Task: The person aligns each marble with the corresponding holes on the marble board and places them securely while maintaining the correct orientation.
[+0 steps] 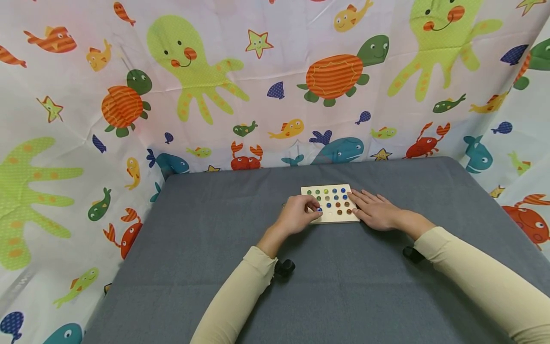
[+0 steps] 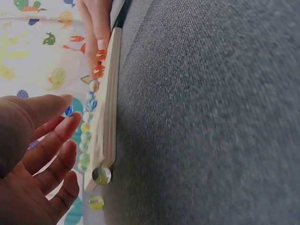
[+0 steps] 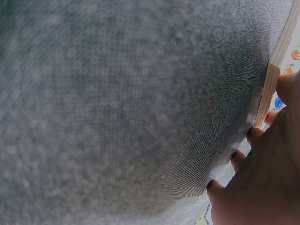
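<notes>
A pale wooden board [image 1: 331,219] with rows of coloured marbles lies toward the back of the table. Green and yellow marbles fill its far left, blue ones [image 1: 343,190] the far right, and orange-brown ones [image 1: 340,212] the near right. Over the board's left side, my left hand [image 1: 296,213] pinches a blue marble [image 2: 68,110] between thumb and index finger. At the right edge of the board rests my right hand [image 1: 378,211], fingers extended, thumb and index finger touching the wood.
In the left wrist view, a clear marble [image 2: 101,175] and a yellow one [image 2: 96,202] lie at the board's left end. Grey cloth [image 1: 206,229] covers the table. A curtain printed with sea animals [image 1: 258,95] hangs behind and at both sides.
</notes>
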Available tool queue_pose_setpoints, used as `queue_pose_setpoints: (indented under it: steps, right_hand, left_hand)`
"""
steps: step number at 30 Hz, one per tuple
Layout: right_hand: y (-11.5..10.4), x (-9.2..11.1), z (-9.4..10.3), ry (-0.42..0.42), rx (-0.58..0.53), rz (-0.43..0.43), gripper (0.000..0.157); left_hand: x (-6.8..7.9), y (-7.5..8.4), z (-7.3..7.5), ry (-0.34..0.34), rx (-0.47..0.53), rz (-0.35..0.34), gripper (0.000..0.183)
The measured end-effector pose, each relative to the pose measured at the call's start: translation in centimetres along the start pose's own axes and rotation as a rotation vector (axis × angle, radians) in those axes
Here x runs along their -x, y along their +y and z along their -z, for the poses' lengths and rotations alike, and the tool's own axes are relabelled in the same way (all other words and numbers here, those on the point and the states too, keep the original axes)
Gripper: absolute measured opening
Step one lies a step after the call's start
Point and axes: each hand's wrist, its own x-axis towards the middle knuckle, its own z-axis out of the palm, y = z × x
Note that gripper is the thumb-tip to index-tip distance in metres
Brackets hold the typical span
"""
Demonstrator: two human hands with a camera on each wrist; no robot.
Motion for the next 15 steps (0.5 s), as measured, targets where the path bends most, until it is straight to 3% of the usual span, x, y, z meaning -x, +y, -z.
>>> queue_pose_setpoints:
  steps: [15]
  right_hand:
    - [0.1,-0.1,0.2,-0.013,-0.007,-0.004,0.064]
  left_hand:
    - [-1.3,1.0,-1.6,-0.013,-0.108,0.048,0.011]
